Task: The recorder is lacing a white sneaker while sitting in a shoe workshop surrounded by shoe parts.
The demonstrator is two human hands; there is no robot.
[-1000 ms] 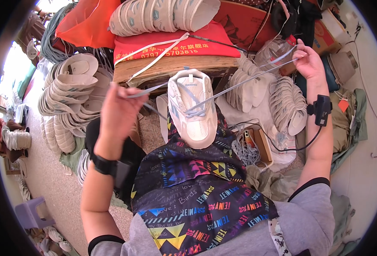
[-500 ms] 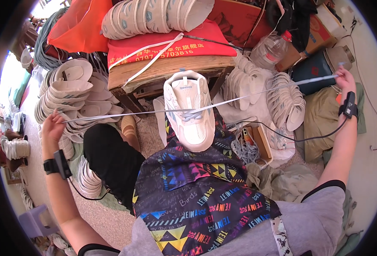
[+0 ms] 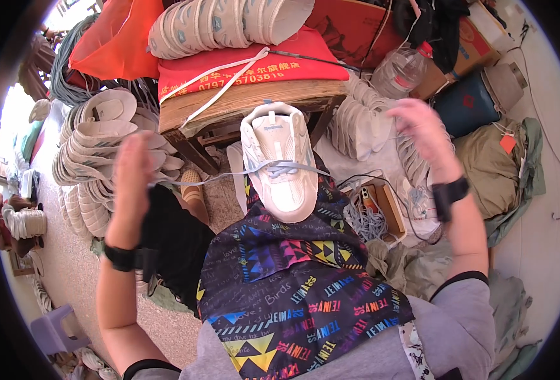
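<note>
Evidently, in the head view, the pull on the lace [image 3: 280, 169] has just been let off: it was stretched taut to both sides half a second ago, and its left run now sags away from the white sneaker [image 3: 289, 197]. That suggests the tightening stroke has ended, with the crossing lying over the tongue.

The sneaker sits over the far end of the patterned apron [image 3: 305, 278], toe toward the person, just near of the wooden surface [image 3: 261, 95]. It lies about where it did in the earlier frame; the hands differ most. Both were flung wide and have come inward.

The left hand [image 3: 133, 183] is raised, edge-on and blurred; the lace runs up beside it, but I cannot tell whether the fingers pinch it. The right hand [image 3: 424, 136], blurred too, is raised with its fingers pointing left, in front of the shoe uppers [image 3: 362, 123] on the right; whether it grips a lace end cannot be told. Near it, an open carton [image 3: 395, 218] holds loose laces [image 3: 367, 218].
</note>
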